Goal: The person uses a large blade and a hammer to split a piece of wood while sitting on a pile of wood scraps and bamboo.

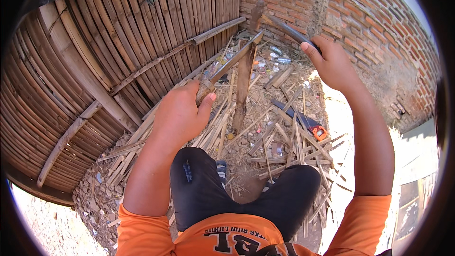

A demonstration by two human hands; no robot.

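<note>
My left hand is closed round the wooden handle of a machete, its blade slanting up and to the right. The blade lies across the upper end of a weathered wooden plank that stands roughly upright in front of me. In my right hand is the dark handle of a hammer. Its rusty head is raised just above the blade's tip end; whether the two touch I cannot tell. A handsaw with an orange and black grip lies on the ground beyond my right knee.
Split wood strips and litter cover the ground around my feet. A bamboo slat wall runs along the left, meeting a brick wall at the far corner. My knees are bent on either side of the plank's foot.
</note>
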